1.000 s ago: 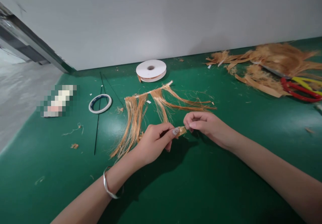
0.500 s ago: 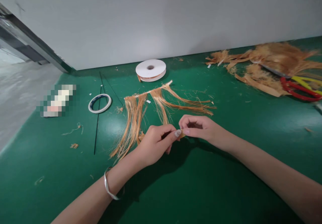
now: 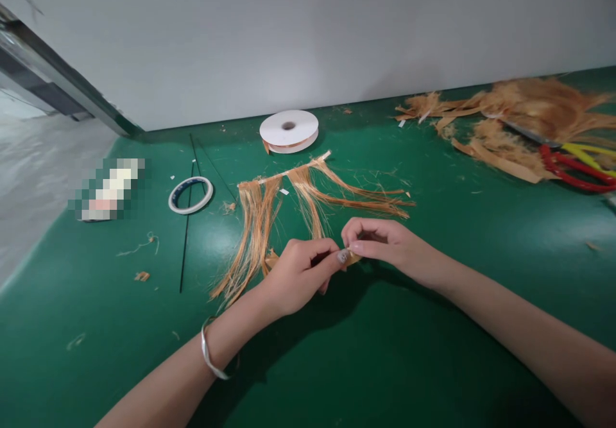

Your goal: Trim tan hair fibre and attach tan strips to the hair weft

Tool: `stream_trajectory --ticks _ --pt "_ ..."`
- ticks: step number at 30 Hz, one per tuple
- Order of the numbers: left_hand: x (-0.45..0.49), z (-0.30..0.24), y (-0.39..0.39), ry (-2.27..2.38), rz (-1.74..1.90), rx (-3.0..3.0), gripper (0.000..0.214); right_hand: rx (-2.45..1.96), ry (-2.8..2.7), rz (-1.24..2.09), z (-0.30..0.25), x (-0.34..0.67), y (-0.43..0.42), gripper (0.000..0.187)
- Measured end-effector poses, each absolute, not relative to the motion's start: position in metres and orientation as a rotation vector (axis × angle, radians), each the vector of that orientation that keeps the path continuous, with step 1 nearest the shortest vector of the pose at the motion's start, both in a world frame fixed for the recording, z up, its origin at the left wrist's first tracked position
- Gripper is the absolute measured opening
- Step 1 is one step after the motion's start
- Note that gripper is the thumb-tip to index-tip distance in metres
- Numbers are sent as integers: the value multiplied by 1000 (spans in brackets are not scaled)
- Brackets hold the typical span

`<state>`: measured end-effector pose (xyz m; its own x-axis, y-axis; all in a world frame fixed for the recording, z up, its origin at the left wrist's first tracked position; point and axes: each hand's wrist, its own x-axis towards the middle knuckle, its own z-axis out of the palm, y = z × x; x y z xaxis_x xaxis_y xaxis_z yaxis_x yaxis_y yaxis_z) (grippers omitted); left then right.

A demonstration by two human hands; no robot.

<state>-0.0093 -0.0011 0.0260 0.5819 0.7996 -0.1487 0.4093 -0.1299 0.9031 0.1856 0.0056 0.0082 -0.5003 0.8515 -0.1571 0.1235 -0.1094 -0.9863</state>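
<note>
Between the fingertips of both hands is a small piece of tan ribbon, mostly covered by the fingers. My left hand, with a silver bangle at its wrist, pinches the piece between thumb and fingers. On the other side, my right hand closes thumb and index finger on it, nearly touching the left thumb. Just beyond the hands lies a row of frayed tan fringe, its tops fixed along a narrow pale strip. Part of the fringe passes behind my left hand.
Near the wall stands a white spool of ribbon. A tape roll lies over thin black rods at left. Scissors with red handles rest by a heap of tan fibres on the green table.
Both hands stay almost in place, still pinching the ribbon piece. Slightly more of it shows between the fingertips. The view has shifted very slightly.
</note>
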Motion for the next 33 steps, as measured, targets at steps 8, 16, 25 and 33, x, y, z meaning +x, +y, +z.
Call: stream_trajectory --ticks 8,16,25,33 --pt "-10 25 -1 1024 473 1738 35 -1175 -1563 1561 10 190 10 19" --pt "-9 26 -1 1024 462 1745 36 -1200 -1687 1551 10 188 7 24" --pt "-10 24 -1 1030 449 1753 36 -1236 -1749 1469 8 192 8 34" --pt "-9 23 -1 1017 457 1778 36 -1226 -1836 1494 11 189 6 35"
